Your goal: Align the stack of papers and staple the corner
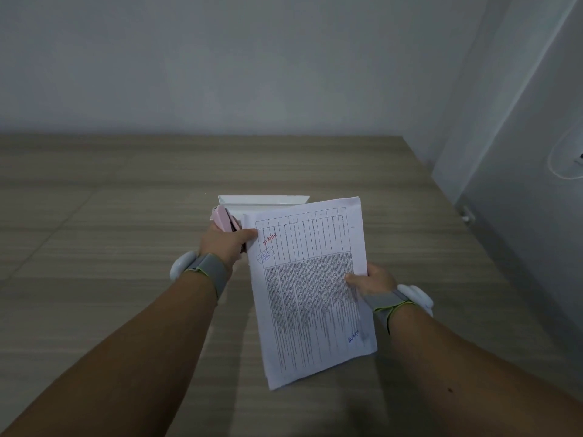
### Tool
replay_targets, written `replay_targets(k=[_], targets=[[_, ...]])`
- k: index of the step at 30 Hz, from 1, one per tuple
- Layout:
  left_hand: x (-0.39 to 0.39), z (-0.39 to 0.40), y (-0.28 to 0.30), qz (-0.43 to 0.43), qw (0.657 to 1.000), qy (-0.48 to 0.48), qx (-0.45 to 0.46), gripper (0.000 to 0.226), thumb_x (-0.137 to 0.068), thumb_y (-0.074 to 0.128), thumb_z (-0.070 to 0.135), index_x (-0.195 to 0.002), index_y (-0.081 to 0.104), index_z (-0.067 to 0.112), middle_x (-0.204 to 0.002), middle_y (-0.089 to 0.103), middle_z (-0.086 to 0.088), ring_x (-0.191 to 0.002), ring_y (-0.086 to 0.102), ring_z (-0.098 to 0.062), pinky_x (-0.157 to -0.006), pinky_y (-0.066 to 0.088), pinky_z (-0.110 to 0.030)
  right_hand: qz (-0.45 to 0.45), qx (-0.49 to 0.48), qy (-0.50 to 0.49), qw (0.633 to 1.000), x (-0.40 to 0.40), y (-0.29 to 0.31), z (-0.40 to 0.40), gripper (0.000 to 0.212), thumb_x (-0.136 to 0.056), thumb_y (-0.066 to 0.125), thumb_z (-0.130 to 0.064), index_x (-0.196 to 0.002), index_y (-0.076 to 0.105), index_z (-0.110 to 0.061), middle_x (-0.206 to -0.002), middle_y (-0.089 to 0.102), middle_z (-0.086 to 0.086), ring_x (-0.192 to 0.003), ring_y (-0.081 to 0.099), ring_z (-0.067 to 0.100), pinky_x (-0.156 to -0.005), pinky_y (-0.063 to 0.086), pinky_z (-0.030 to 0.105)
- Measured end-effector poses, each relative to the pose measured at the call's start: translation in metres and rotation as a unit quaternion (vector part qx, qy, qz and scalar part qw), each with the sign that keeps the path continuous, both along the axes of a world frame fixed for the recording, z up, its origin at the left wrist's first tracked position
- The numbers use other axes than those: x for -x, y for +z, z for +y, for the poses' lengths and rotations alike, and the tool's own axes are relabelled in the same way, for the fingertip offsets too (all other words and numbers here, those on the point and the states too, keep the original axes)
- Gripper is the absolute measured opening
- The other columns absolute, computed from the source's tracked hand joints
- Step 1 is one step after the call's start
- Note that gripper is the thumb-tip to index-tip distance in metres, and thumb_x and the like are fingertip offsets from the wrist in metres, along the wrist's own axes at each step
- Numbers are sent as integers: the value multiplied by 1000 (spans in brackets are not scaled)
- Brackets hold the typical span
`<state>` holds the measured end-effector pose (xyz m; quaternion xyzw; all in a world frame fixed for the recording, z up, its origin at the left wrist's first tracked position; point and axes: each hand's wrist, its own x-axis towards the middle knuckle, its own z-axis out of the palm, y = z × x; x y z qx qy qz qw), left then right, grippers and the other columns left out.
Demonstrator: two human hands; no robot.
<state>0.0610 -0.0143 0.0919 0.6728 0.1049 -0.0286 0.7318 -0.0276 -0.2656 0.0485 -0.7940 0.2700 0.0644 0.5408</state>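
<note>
A stack of printed papers (310,288) with a table and dense text is held up above the wooden table (126,216), tilted slightly to the right. My right hand (370,280) grips its right edge, thumb on the top sheet. My left hand (227,239) holds a pink stapler (224,219) at the stack's upper left corner, with the thumb resting on that corner. The stapler's jaws are partly hidden by my hand and the paper.
A white tray or box (262,200) lies on the table just behind the papers. Grey walls close the back and right side. A white cable and socket (571,159) are on the right wall. Both wrists carry grey bands with white devices.
</note>
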Motion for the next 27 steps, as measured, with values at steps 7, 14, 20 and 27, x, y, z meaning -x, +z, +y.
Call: replay_targets(k=[7, 14, 20, 27], targets=[[6, -9, 11, -40, 998, -17, -45, 31, -70, 70, -2, -67, 46, 16, -64, 53, -7, -47, 55, -12, -37, 40, -18, -86, 52, -137, 985, -14, 22, 11, 62, -79, 59, -12, -138, 40, -9, -139, 49, 13, -109, 56, 24, -83, 50, 13], [9, -14, 15, -52, 994, -46, -80, 30, -67, 74, 2, -68, 47, 17, -67, 56, -7, -59, 52, -22, -42, 41, -25, -313, 399, 164, 846, -39, 86, 51, 56, -78, 47, -37, -133, 46, -25, -138, 52, 2, -129, 43, 26, -109, 30, 43], [18, -19, 20, -76, 994, -52, -61, 32, -65, 73, -2, -67, 49, 19, -62, 56, -2, -41, 54, -4, -34, 37, -17, -166, 468, 319, 807, -60, 107, 71, 35, -89, 38, -37, -120, 52, -29, -118, 65, -2, -112, 57, 25, -102, 28, 39], [24, -16, 17, -72, 994, -53, -62, 32, -66, 75, 0, -72, 50, 18, -69, 58, -4, -55, 57, -15, -42, 45, -21, -119, 422, 353, 826, -55, 120, 73, 26, -93, 41, -25, -100, 63, -13, -102, 68, 10, -94, 61, 32, -76, 48, 32]])
